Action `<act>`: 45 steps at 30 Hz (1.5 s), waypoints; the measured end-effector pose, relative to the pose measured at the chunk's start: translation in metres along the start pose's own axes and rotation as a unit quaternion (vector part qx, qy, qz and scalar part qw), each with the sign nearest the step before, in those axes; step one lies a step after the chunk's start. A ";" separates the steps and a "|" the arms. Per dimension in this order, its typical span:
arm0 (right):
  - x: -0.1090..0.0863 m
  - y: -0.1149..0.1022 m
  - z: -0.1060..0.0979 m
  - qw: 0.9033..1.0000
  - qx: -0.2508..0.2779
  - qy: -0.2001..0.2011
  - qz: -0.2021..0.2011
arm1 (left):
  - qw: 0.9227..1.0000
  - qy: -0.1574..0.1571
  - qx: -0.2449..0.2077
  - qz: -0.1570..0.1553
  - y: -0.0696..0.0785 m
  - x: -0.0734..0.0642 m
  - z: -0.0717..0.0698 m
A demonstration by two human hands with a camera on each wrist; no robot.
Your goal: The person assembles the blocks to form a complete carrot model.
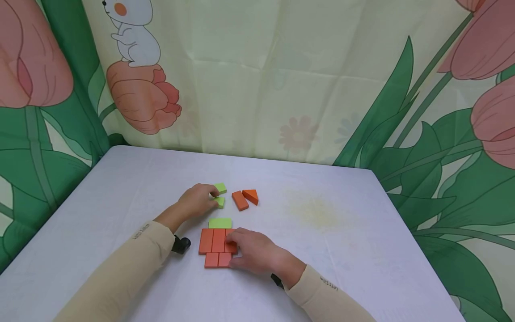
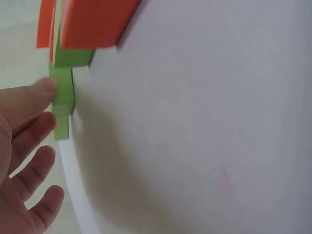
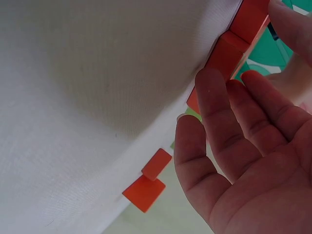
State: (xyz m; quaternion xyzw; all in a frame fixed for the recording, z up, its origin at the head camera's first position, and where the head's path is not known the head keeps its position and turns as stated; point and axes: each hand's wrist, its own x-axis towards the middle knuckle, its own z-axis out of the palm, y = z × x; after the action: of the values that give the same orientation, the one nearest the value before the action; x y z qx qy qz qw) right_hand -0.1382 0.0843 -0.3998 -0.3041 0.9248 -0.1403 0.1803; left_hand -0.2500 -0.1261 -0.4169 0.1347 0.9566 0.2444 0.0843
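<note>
My left hand [image 1: 197, 199] is at a light green block [image 1: 220, 202], with thumb and index finger pinching its sides; the left wrist view shows the thumb on this green block [image 2: 63, 90]. A second green block [image 1: 220, 188] lies just beyond. My right hand [image 1: 257, 251] rests along the right edge of a flat arrangement of red blocks [image 1: 212, 240], its loosely bent fingers touching the edge and covering part of it. In the right wrist view the fingers overlap a red block [image 3: 226, 54]. One green block [image 1: 220, 223] adjoins the arrangement's far side.
Right of the two far green blocks lie an orange-red rectangular block [image 1: 240, 201] and an orange triangular block [image 1: 251, 196]. Everything lies on a white-covered table [image 1: 342, 250], with a flower-patterned cloth [image 1: 257, 80] hanging behind it.
</note>
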 end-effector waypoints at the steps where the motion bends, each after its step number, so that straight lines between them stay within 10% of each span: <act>1: 0.000 0.000 0.000 1.000 0.000 0.000 0.001 | 1.000 0.000 0.000 -0.001 -0.002 -0.001 -0.001; 45: 0.001 0.002 0.001 1.000 -0.004 0.000 -0.003 | 0.999 -0.036 -0.002 0.033 -0.014 -0.037 -0.006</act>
State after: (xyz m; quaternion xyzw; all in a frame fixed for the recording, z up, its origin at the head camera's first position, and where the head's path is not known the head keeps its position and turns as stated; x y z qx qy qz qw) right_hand -0.1392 0.0852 -0.4012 -0.3073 0.9246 -0.1375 0.1783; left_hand -0.2193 -0.1516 -0.4155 0.1747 0.9475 0.2436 0.1111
